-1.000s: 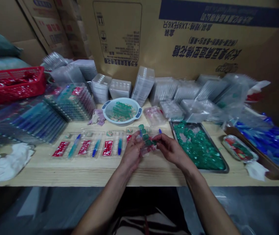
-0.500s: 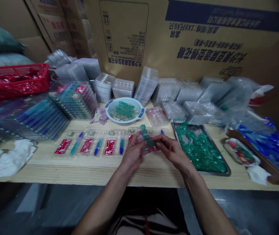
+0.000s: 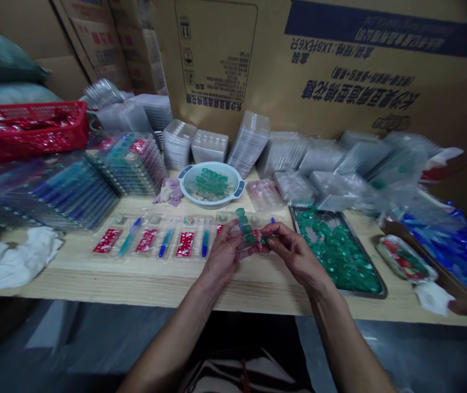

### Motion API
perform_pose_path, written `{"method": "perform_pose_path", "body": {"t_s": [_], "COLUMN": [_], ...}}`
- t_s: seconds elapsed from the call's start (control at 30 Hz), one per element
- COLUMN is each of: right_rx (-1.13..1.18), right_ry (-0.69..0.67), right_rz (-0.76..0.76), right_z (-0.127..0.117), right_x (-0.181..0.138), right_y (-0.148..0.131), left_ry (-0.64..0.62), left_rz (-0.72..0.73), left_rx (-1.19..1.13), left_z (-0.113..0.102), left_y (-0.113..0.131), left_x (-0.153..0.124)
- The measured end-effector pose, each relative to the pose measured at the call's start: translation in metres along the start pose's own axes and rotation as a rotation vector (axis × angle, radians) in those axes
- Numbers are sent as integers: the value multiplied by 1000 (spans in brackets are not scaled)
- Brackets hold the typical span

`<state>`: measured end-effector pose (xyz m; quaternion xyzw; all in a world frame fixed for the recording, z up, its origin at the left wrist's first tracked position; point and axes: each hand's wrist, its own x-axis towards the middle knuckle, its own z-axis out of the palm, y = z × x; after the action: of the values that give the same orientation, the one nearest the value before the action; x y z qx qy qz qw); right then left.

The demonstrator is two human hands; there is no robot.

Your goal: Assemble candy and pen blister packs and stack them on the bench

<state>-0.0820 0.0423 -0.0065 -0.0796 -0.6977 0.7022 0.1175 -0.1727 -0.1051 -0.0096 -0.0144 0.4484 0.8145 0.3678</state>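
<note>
My left hand (image 3: 223, 255) and my right hand (image 3: 294, 254) meet over the wooden table (image 3: 135, 278), both closed on a clear plastic blister tray (image 3: 248, 233) holding a short row of green pieces and a red packet. The left fingers grip its left side, the right fingertips pinch its right end. Just left of my hands lies a row of filled clear packs (image 3: 155, 242) with red packets and blue-handled items. A metal tray of loose green pieces (image 3: 335, 251) sits right of my right hand.
A pale blue bowl (image 3: 211, 185) with green pieces stands behind my hands. Stacks of empty clear trays (image 3: 249, 142) line the cardboard boxes (image 3: 299, 65). Stacked filled packs (image 3: 126, 164) and a red basket (image 3: 28, 128) are left, white cloth (image 3: 14, 262) near left, blue items (image 3: 458, 251) far right.
My hands stay together on the blister tray; the right fingers have shifted slightly inward along it. The view has drifted a little, so everything sits slightly to the right and lower.
</note>
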Motion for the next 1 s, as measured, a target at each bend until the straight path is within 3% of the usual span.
{"method": "perform_pose_path", "body": {"t_s": [0.17, 0.37, 0.5, 0.83, 1.0], "right_rx": [-35, -557, -723, -765, -599], "right_ry": [-32, -64, -146, -301, -163], "right_rz": [-14, -276, -327, -401, -322], "right_z": [0, 0, 7, 22, 15], "right_x": [2, -2, -9, -11, -9], "right_y": [3, -2, -10, -19, -9], "left_ry": [-7, 37, 45, 51, 60], "left_rz": [4, 8, -13, -30, -37], "left_rx": [-3, -15, -26, 36, 15], "left_z": [-3, -5, -2, -1, -2], "left_y": [0, 5, 9, 5, 8], "left_x": [0, -2, -5, -5, -5]}}
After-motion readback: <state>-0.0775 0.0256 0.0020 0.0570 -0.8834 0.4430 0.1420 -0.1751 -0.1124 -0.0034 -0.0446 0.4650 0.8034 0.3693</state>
